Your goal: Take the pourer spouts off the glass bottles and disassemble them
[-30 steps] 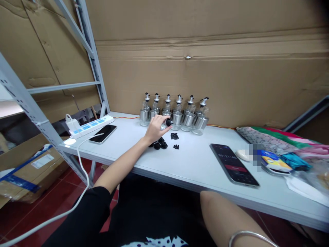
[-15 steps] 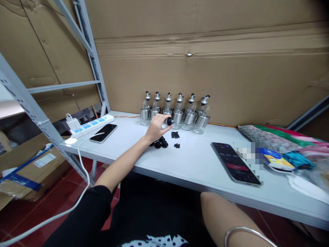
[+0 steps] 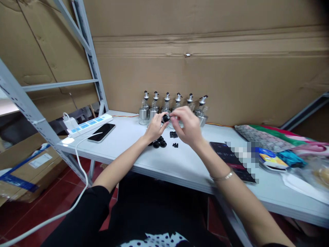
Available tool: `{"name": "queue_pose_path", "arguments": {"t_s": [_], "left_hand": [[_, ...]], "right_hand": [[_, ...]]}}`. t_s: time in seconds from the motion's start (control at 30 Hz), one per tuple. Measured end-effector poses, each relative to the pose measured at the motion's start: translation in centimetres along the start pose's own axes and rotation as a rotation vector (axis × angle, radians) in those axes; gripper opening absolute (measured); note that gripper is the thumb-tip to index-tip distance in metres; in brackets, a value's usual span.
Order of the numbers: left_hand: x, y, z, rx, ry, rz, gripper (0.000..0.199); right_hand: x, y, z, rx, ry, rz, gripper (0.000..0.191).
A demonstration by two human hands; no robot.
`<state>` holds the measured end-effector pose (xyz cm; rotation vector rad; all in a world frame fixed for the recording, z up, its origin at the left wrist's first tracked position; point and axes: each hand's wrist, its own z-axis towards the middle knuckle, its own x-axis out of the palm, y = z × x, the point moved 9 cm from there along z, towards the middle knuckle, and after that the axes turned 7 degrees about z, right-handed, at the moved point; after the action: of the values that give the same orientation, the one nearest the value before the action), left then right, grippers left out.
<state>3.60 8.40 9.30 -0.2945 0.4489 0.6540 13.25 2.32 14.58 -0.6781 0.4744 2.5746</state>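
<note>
My left hand (image 3: 154,127) is closed round a small bottle pourer (image 3: 166,118), its black end facing right; the rest of it is hidden by the fingers. Against that black end, my right hand (image 3: 187,126) has thumb and fingertips pinched together, slightly blurred, and what lies between them cannot be made out. Black round caps (image 3: 159,142) lie in a cluster below my left hand. Between the hands and the table's front edge are two little groups of black parts, longer pieces (image 3: 173,134) and shorter ones (image 3: 175,145).
Glass bottles with steel sleeves (image 3: 144,114) and pour spouts stand in rows against the cardboard wall (image 3: 205,75). At left on the table (image 3: 144,161) are a power strip (image 3: 89,125) and a phone (image 3: 102,132). A larger phone (image 3: 223,151) and packets (image 3: 272,157) lie at right.
My right hand has come up from below the table edge to meet the pourer in my left hand. The left hand stays nearly in place.
</note>
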Motion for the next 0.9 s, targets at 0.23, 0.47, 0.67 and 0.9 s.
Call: {"name": "queue_pose_path", "arguments": {"t_s": [0.23, 0.47, 0.67, 0.9], "left_hand": [[1.6, -0.3, -0.3, 0.016, 0.168, -0.001, 0.037], [2.3, -0.8, -0.3, 0.019, 0.261, -0.002, 0.029], [3.1, -1.2, -0.5, 0.023, 0.342, -0.067, 0.022], [0.1, -0.8, 0.5, -0.074, 0.034, -0.242, 0.039]], "right_hand": [[3.4, -6.5, -2.6, 0.330, 0.092, 0.133, 0.028], [3.6, -7.1, -2.8, 0.429, 0.069, 0.157, 0.026], [3.8, -7.0, -3.0, 0.439, 0.151, 0.050, 0.026], [3.0, -6.8, -2.8, 0.385, 0.043, 0.233, 0.047]]}}
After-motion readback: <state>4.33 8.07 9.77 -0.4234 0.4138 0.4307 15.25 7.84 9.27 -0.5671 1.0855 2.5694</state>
